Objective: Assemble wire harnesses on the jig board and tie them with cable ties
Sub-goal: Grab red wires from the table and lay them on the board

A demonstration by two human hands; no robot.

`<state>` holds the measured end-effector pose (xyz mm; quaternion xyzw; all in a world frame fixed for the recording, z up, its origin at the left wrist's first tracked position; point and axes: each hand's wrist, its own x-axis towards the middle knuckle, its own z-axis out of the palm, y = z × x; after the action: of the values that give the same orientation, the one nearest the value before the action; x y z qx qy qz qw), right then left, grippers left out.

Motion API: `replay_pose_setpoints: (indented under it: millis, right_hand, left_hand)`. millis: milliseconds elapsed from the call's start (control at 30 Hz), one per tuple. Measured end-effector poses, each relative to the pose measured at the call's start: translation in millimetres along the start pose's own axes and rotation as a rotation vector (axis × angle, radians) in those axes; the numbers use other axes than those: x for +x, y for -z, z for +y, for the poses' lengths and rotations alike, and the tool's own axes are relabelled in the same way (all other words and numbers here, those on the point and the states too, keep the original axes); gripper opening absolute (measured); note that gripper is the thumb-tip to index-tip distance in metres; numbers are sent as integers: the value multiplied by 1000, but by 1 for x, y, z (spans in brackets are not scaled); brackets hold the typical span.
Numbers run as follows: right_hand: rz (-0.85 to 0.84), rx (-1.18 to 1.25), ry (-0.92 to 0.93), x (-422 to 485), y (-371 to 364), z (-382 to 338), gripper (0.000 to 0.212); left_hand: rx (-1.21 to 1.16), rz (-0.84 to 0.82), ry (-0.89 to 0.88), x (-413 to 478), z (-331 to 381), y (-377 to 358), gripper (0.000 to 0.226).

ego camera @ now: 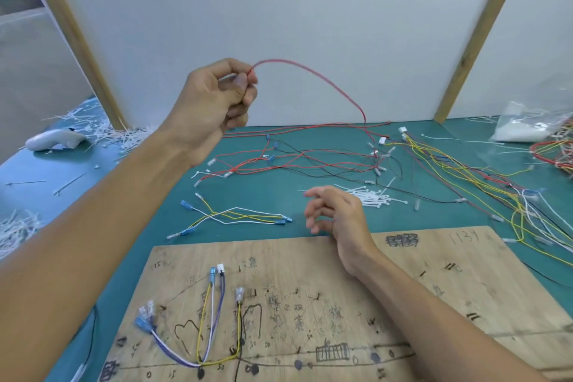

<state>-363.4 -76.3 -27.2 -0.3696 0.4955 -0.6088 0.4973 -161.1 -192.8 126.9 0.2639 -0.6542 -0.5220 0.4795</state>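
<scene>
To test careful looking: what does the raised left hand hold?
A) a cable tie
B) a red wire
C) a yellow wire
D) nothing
B: the left hand pinches one end of a red wire, which arcs away to the right.

Left hand (217, 99) hides one end of the red wire (279, 61).

- Green mat (273, 195) covers the bench top.
- White panel (279, 9) stands at the back, between a left wooden post (74, 37) and a right wooden post (483, 37).
- White handheld tool (54, 139) lies far left.
- Clear plastic bag (524, 124) rests far right.
</scene>
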Motion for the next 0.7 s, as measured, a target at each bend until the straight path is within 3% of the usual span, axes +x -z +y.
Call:
replay_pose_setpoints:
  millis: [133,233,333,400,567,633,700]
  right_hand:
    - [-297,495,-79,7,24,-36,64]
    - [-413,691,-23,5,32,-77,57]
    - [-362,582,94,-12,23,-103,26]
    - [-302,393,238,-33,14,-109,19]
    - [-130,11,549,-87,-8,-91,19]
    - [-12,-74,567,-107,-15,-81,23]
    - [111,-158,462,-129,-18,-68,35]
  left_hand:
    - [188,-132,-17,-44,3,16,20]
    - [362,-202,-6,-74,6,31,22]
    - [501,-246,12,-103,12,46,21]
    - [619,-284,35,-121,16,54,20]
    - [849,-225,34,-158,28,62,21]
    - [874,-157,35,-171,30,61,20]
    - [826,-119,57,-185,29,57,20]
